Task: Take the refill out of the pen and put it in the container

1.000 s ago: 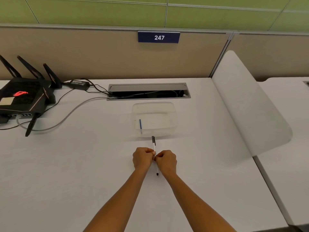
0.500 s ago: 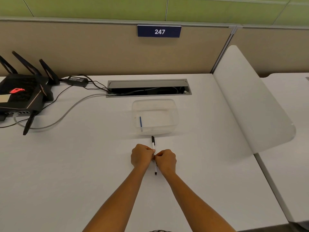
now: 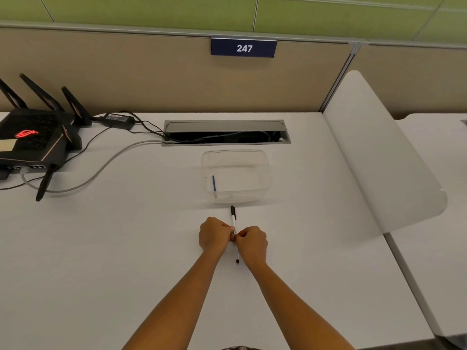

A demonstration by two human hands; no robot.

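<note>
Item: pen [image 3: 233,221], white barrel with black cap at the far end and black plug at the near end. It is laid pointing away from the viewer, roughly in line with the desk's depth, and is held at mid-barrel between 2 hands. The cap end is seen just short of the container's near wall, apart from it.

Left hand [image 3: 214,234]: closed into a loose fist, fingertips pinched on the barrel from the left side.

Right hand [image 3: 251,242]: likewise curled shut, fingertips pinched on the barrel from the right side, touching or nearly touching the left hand's fingertips. Whether the barrel is already parted cannot be told; the joint is hidden by the fingers.

Container [image 3: 265,170]: clear plastic, rectangular, rounded corners, open top, set on the desk beyond the hands. 1 blue refill [image 3: 214,183] is held inside, near the left wall, lying lengthwise.

Desk [image 3: 106,248]: white surface, both forearms extended over it.

Other items: cable tray [image 3: 225,127], lid raised, behind the container; black router [image 3: 32,137] with antennas at far left; power adapter [image 3: 118,120] and grey cable [image 3: 101,170] beside it; blue plate marked 247 [image 3: 243,48] on the partition; white side divider [image 3: 379,152] at right.
</note>
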